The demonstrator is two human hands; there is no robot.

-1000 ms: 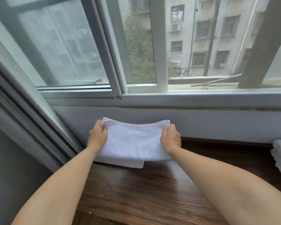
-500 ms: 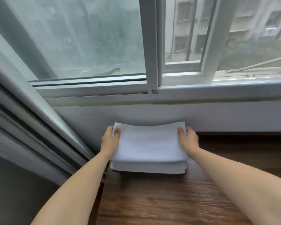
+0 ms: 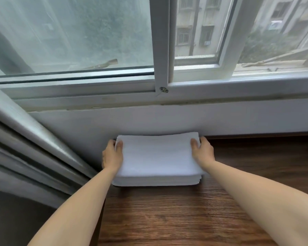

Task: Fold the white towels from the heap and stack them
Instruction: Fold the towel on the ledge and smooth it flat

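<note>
A stack of folded white towels (image 3: 156, 180) sits on the dark wooden table (image 3: 185, 219), pushed up against the wall under the window. On top lies a folded white towel (image 3: 157, 155). My left hand (image 3: 112, 155) grips this top towel's far left corner, thumb over the cloth and fingers tucked behind the edge. Over at the far right corner, my right hand (image 3: 202, 150) holds it the same way. The towel rests flat on the stack. The unfolded heap is out of view.
A white wall (image 3: 149, 121) and sliding window frame (image 3: 161, 73) rise right behind the stack. A grey curtain or frame (image 3: 34, 148) slants down on the left past the table's edge. Bare wood runs to the right and toward me.
The folded towel, held in the air a second ago, has come down flat onto the stack. My view has shifted left; the towels seen at the right edge are gone from view.
</note>
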